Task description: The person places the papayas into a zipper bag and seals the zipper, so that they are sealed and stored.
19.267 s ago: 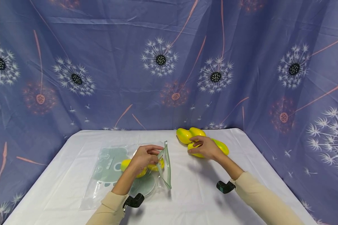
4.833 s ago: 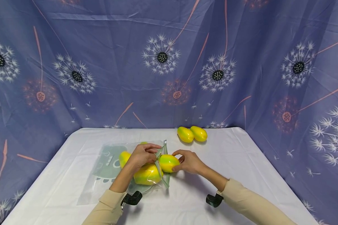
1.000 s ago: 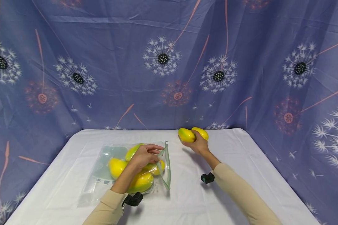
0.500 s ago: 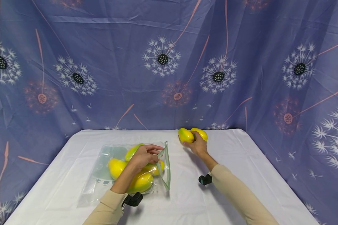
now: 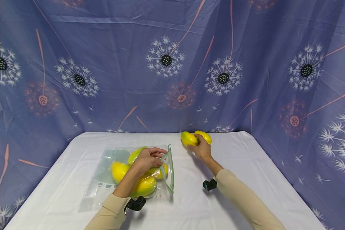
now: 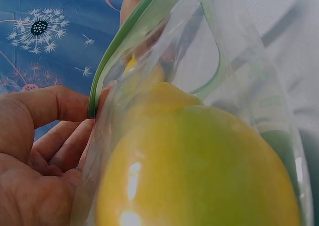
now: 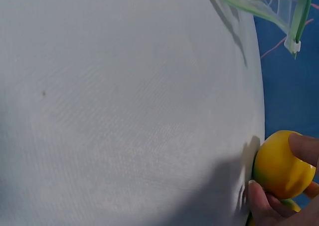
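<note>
A clear zip bag (image 5: 112,159) with a green rim lies left of centre, its mouth facing right. Inside are several glossy yellow-green mangoes (image 5: 143,187). My left hand (image 5: 145,160) pinches the bag's green rim between thumb and finger, as the left wrist view shows, where a mango (image 6: 194,171) fills the foreground. At the table's back, right of the bag, my right hand (image 5: 202,148) grips a mango (image 5: 188,138) with thumb and fingers around it. A second loose mango (image 5: 204,136) sits right beside it, partly behind that hand.
A white cloth covers the table (image 5: 195,204). Behind it hangs a blue curtain (image 5: 126,80) printed with dandelions, which also closes in both sides. The bag's white slider (image 7: 296,47) shows in the right wrist view.
Since the oldest frame, more mangoes are in the bag and fewer on the table. The right hand has gone from the bag's mouth to the back mangoes; the gripped one shifts slightly left.
</note>
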The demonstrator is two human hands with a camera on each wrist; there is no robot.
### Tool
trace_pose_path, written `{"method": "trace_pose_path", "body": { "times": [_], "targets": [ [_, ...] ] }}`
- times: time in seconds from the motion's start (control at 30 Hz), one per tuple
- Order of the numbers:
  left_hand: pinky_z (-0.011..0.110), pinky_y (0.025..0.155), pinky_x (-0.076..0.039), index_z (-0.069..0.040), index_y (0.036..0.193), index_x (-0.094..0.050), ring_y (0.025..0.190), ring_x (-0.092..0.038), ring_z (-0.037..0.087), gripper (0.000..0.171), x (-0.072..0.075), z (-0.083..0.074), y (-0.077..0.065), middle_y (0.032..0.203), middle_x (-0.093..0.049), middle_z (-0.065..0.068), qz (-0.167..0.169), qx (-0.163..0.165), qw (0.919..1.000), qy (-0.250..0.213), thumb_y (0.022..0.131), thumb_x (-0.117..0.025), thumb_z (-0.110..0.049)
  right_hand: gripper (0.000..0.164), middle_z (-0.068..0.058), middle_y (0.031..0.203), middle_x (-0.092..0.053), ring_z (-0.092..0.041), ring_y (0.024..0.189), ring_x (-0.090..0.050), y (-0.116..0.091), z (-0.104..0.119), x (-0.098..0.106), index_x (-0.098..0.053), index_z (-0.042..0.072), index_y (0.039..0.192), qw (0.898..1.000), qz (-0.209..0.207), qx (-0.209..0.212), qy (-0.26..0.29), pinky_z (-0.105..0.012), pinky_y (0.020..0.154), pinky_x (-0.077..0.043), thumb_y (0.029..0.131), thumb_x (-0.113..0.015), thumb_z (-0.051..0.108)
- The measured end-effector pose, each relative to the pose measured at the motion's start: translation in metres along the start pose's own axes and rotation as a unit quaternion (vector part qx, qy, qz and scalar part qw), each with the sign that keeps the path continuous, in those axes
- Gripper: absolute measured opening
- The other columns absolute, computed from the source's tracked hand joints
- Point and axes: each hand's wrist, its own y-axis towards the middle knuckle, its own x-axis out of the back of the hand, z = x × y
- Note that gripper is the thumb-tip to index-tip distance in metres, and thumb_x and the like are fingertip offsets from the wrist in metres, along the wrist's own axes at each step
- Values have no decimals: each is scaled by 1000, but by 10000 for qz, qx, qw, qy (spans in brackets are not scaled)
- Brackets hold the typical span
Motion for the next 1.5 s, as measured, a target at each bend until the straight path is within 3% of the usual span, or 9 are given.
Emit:
{"method": "trace_pose_path", "body": {
  "times": [0.17,0.37,0.57,0.8,1.03,1.17,1.5],
  "targets": [
    [33,72,-61,-5,118,-75,81,-69,20,39,0,0,0,111,-69,15,14,-1,10000,-45,82,-69,10,69,-23,133,-64,-34,104,-67,-4,6,5,-54,11,145,9998,152,-30,112,-43,88,-57,82,-82,18],
    [33,71,-61,-5,118,-75,82,-68,20,40,2,0,0,113,-69,15,49,0,10000,-72,82,-69,10,69,-27,129,-64,-28,89,-72,-11,14,16,-55,11,144,9978,489,22,451,-31,70,-60,81,-83,13],
    [33,71,-61,-5,119,-74,81,-68,20,40,2,-1,-1,113,-70,16,82,16,9999,-100,83,-68,10,68,-25,141,-56,-23,85,-72,-19,25,31,-54,13,146,9896,1160,-182,833,-30,72,-60,84,-81,15],
    [32,70,-60,-3,121,-73,81,-67,19,40,2,-1,0,112,-70,17,103,50,9998,-150,84,-67,10,69,-23,148,-48,-27,100,-68,-28,35,47,-52,12,147,9752,1851,-292,1181,-42,86,-61,84,-79,12],
    [33,72,-61,-3,122,-72,84,-68,20,39,3,0,-2,114,-69,17,129,41,9998,-172,85,-67,10,71,-25,123,-65,-30,97,-71,-36,39,63,-50,12,149,9619,2477,-339,1109,-44,86,-61,84,-81,15],
    [34,72,-61,-3,121,-73,84,-68,20,39,3,0,-3,115,-69,17,119,-9,9998,-127,85,-66,10,70,-23,120,-66,-35,101,-70,-40,39,73,-51,15,149,9538,2820,-342,973,-45,89,-60,85,-80,16],
    [33,72,-61,-4,121,-73,85,-68,21,40,2,-2,-2,115,-69,18,144,-10,9998,-106,84,-67,9,68,-17,110,-72,-36,98,-72,-48,46,92,-50,11,148,9194,3859,-168,738,-42,87,-60,86,-78,13]
  ]
}}
